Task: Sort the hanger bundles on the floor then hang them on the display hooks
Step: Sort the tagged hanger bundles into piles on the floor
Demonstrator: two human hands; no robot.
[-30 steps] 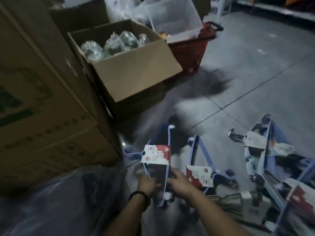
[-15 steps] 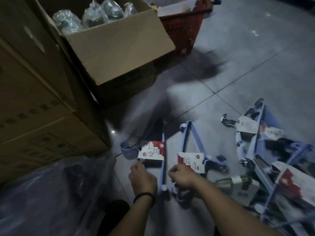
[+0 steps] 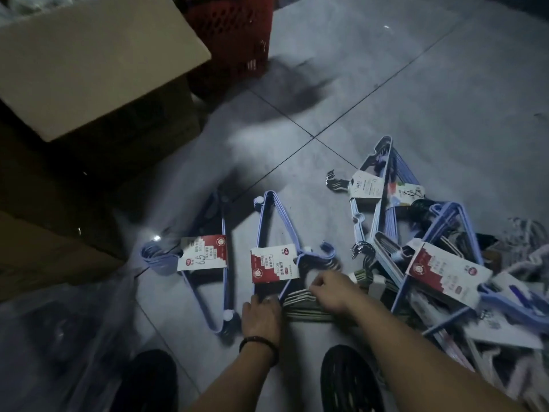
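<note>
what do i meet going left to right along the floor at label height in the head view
cardboard boxes → blue hanger bundle with the handwritten label → second blue hanger bundle → jumbled heap of hanger bundles

Bare forearms (image 3: 416,337) here, with just a dark beaded bracelet (image 3: 259,344) on the left wrist. Black shoes (image 3: 347,379) down below, and the right one looks perforated, kinda mesh on top.
</note>
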